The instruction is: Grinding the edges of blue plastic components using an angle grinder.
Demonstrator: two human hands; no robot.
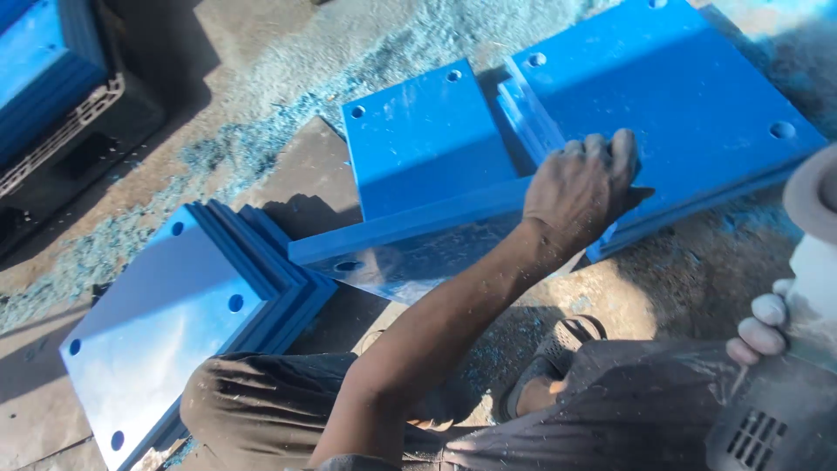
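Blue shavings dust the concrete floor (261, 52) around us. Our left hand (580, 187) grips the edge of a tilted blue drilled plastic plate (418, 253); our right hand (767, 327) clasps a grey power tool (776, 419). Left of it lies a stack of blue plates (174, 323), seemingly finished; others wait beyond.

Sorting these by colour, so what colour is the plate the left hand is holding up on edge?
Bright blue plate, gripped by the left hand; head view shows it.
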